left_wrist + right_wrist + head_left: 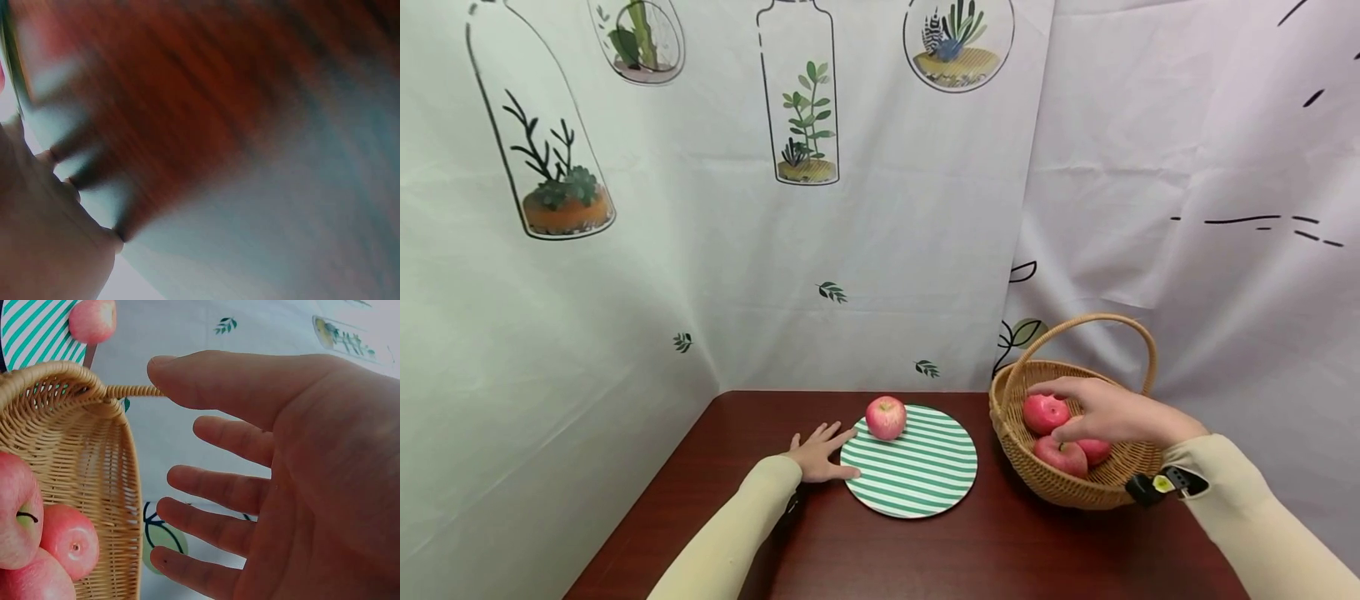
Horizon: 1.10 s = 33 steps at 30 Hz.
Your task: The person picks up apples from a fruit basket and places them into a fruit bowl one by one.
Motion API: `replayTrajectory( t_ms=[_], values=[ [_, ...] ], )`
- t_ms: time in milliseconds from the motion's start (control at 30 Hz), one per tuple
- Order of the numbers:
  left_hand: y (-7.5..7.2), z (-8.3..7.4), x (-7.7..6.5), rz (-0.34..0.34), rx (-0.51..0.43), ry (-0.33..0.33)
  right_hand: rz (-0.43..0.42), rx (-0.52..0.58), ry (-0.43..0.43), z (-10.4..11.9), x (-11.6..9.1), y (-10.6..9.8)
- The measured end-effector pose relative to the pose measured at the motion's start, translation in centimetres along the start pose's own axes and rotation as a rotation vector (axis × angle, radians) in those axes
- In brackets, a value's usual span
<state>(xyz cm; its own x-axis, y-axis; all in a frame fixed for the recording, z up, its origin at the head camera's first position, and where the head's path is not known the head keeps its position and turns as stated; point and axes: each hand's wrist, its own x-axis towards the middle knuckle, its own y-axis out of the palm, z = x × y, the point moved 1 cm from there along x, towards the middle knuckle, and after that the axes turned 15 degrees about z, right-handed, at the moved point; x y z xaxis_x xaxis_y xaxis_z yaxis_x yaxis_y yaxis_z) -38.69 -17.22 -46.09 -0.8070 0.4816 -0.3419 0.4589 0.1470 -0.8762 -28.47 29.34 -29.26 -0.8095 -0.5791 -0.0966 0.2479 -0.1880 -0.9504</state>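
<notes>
A red apple (886, 418) sits on the upper left part of a round green-and-white striped placemat (917, 475). My left hand (822, 454) rests at the placemat's left edge with its fingers spread, the thumb and a fingertip touching the rim. Over the wicker basket (1060, 492) at the right, my right hand (1101, 411) hovers with fingers apart and nothing between them. Several apples lie in the basket, among them one apple (1046, 413) at the back and another apple (1060, 457) with its stem up. The right wrist view shows the fingers extended, apart from the apples (70, 542).
The basket's tall arched handle (1097, 318) rises above its rim. Behind the dark red wooden table (850, 558) hangs a white curtain (910, 250) printed with plants in jars. A dark strap with a small device (1167, 483) is on the right wrist.
</notes>
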Motion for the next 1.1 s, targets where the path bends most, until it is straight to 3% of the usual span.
replayTrajectory(
  t_ms=[433, 867, 1100],
  values=[
    [0.7, 1.6, 1.4, -0.015, -0.012, 0.016, -0.054, 0.002, -0.003, -1.5, 0.4, -0.1],
    [0.2, 0.2, 0.1, -0.012, -0.003, 0.006, -0.109, 0.083, -0.001, -3.3, 1.4, 0.2],
    [0.9, 1.5, 1.4, -0.022, -0.006, -0.005, -0.144, 0.14, 0.033, -4.2, 2.1, 0.4]
  ],
)
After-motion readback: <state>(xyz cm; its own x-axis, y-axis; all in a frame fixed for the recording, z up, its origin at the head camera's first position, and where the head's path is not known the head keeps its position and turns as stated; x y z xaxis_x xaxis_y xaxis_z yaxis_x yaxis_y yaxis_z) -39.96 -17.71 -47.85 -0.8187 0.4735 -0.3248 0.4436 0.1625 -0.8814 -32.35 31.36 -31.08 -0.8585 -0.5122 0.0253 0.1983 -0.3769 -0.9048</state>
